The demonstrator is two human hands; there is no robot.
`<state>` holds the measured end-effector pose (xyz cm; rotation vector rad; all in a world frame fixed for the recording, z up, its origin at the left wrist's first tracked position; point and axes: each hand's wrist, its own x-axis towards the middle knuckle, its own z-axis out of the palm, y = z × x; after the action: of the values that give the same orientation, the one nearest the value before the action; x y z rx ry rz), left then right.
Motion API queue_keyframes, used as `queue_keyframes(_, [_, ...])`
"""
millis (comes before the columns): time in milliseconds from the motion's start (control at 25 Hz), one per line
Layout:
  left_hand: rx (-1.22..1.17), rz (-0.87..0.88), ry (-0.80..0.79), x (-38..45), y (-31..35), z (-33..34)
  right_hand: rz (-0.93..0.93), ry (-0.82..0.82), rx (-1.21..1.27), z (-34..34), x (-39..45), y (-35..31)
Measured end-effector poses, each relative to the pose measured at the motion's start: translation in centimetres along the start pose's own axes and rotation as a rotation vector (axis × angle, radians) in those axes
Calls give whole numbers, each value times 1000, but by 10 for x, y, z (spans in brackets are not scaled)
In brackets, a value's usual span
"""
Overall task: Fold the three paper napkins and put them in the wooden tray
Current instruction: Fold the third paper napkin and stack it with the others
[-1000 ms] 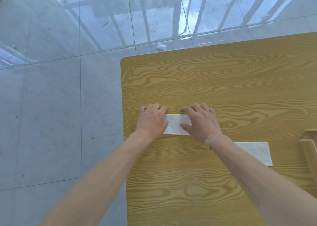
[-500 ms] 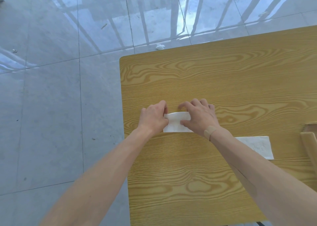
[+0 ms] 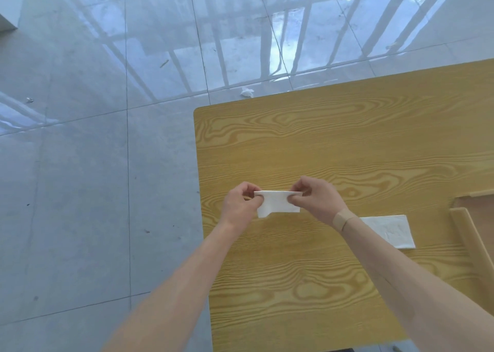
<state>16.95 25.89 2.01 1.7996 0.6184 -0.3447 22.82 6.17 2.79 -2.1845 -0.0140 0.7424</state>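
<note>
Folded napkin (image 3: pixel 279 202) — pressed flat on the table (image 3: pixel 347 148) a second ago, now lifted, my left hand (image 3: pixel 242 204) and right hand (image 3: pixel 318 200) pinching its ends — ready for the wooden tray (image 3: pixel 470 234) at right.

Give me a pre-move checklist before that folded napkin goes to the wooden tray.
1. Left hand pinches the folded napkin: ok.
2. Right hand pinches its other end: ok.
3. Napkin's fold is holding together: ok; one lower corner hangs a little.
4. Wooden tray within view: only its left edge shows; contents cannot tell.
5. Second napkin lies flat on the table, beside the tray: ok.
6. Third napkin located: cannot tell.
</note>
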Motion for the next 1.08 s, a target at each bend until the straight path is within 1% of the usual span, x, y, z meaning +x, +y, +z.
queue_keyframes(120, [-133,-24,-25,-14,7,-4,63,32,264,-1,-22,-6])
queue_keyframes(240, [-239,-35,-57,-32,15,-6,109,71,472,-6,-49,-14])
queue_keyframes(440, [-389,-81,-154,-57,25,3,136,163,634,-19,-81,-16])
queue_keyframes(600, [-392,-57,-131,-72,31,19,127,202,662,-33,-97,-7])
queue_keyframes(720, [-365,-16,-90,-80,37,36,128,161,681,-50,-104,6])
queue_keyframes(880, [-345,-7,-14,-92,48,70,117,96,653,-80,-115,32])
queue_keyframes(1080, [-331,-26,65,-105,66,124,97,130,599,-124,-118,67])
